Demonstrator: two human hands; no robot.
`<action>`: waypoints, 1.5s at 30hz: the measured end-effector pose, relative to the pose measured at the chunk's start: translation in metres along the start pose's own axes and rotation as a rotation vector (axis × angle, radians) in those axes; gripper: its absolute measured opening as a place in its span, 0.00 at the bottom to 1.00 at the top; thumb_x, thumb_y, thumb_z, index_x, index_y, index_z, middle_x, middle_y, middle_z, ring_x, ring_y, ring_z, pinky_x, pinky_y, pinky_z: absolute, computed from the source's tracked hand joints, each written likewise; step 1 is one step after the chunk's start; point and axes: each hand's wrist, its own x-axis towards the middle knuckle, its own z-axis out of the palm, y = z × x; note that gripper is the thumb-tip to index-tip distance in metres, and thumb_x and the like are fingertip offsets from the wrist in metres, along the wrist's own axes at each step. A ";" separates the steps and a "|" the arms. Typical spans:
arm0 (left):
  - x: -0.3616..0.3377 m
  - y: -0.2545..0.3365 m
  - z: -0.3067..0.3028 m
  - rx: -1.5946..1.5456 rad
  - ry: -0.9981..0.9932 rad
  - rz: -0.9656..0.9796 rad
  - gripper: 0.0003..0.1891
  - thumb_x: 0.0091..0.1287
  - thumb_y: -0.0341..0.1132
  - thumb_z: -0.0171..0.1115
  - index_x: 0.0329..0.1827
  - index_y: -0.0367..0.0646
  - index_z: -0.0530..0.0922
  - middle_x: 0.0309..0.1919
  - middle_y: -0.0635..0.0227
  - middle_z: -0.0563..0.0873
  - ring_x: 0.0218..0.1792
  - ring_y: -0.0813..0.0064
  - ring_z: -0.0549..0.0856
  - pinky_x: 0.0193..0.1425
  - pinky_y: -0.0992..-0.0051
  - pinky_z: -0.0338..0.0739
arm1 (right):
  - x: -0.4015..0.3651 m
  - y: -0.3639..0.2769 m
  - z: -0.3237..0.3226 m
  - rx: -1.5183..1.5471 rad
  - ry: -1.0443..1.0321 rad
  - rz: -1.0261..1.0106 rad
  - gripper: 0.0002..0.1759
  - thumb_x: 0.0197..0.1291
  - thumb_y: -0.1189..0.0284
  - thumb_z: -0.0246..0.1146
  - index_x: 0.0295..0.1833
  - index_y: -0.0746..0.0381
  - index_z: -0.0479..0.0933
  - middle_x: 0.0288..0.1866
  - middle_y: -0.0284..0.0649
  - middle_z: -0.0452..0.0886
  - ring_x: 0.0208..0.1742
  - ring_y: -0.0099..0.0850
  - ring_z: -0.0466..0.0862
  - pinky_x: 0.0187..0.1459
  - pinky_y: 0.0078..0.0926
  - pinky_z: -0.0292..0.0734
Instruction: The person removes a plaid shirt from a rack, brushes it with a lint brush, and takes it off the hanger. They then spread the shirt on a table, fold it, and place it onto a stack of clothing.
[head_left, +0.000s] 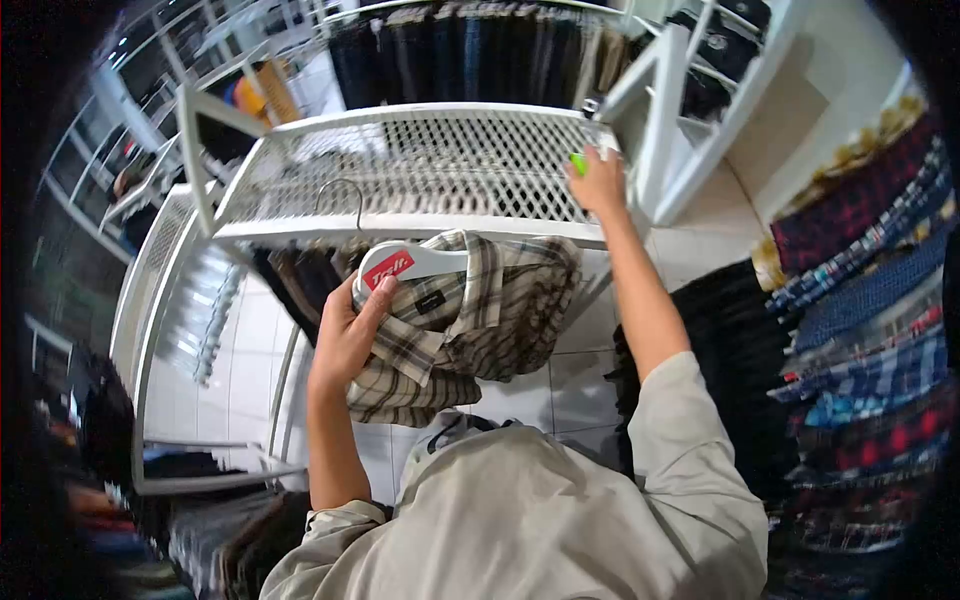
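- Plaid shirt (515,310) on a white hanger (435,262), beside the white mesh shelf's (400,226) near edge
- Left hand (347,335) closed on the hanger's end, thumb over its red label (388,268)
- Right hand (598,185) curled at a green item (578,163); cannot tell whether gripped

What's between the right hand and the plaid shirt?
Between right hand and shirt: mesh shelf and its front rail, in the head view.
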 end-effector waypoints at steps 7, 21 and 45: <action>-0.043 0.025 0.011 0.197 0.258 -0.124 0.20 0.77 0.46 0.63 0.51 0.33 0.83 0.30 0.80 0.78 0.31 0.87 0.69 0.34 0.80 0.63 | -0.004 0.086 0.052 0.053 -0.218 0.152 0.34 0.72 0.54 0.57 0.77 0.60 0.63 0.63 0.62 0.75 0.63 0.58 0.77 0.64 0.54 0.72; -0.036 -0.005 0.041 0.349 0.541 -0.153 0.23 0.78 0.52 0.59 0.43 0.37 0.83 0.25 0.82 0.73 0.28 0.87 0.65 0.30 0.79 0.59 | -0.177 -0.078 0.003 1.271 -0.059 -0.683 0.42 0.63 0.68 0.71 0.79 0.63 0.62 0.62 0.51 0.75 0.63 0.44 0.77 0.65 0.44 0.72; -0.045 -0.036 0.054 0.344 0.905 -0.240 0.25 0.77 0.53 0.60 0.45 0.33 0.82 0.28 0.79 0.77 0.32 0.85 0.69 0.37 0.79 0.65 | -0.148 -0.188 0.147 1.322 -0.165 -0.535 0.39 0.67 0.66 0.69 0.80 0.57 0.62 0.57 0.53 0.75 0.57 0.47 0.79 0.56 0.41 0.76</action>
